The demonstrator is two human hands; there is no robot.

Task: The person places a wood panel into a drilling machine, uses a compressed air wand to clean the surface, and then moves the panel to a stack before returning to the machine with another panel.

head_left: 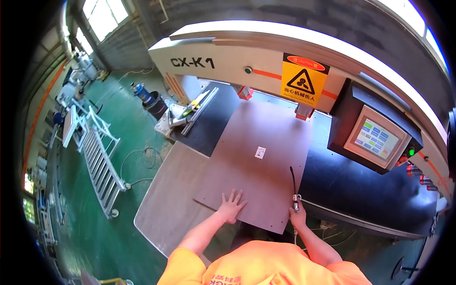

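A flat mauve-brown panel (228, 168) lies under the machine's overhead beam, its near edge toward my body. A small white label (260, 152) sits around its middle, and small dark holes show near its edges. My left hand (231, 207) rests open on the panel's near left part, fingers spread. At the near right edge, my right hand (298, 217) is closed around an air blow gun (296, 203). Its thin black nozzle points away from me, over the panel. A pale hose hangs below that hand. Part of the grip is hidden by my fingers.
Red-tipped clamps (304, 112) hang from the beam (237, 57) beyond the panel. A control screen (377, 137) juts out at right above the black table (361, 187). A grey side table (175, 190) stands left. Farther left are a wheeled metal rack (102, 166), floor cables and a black bin (156, 107).
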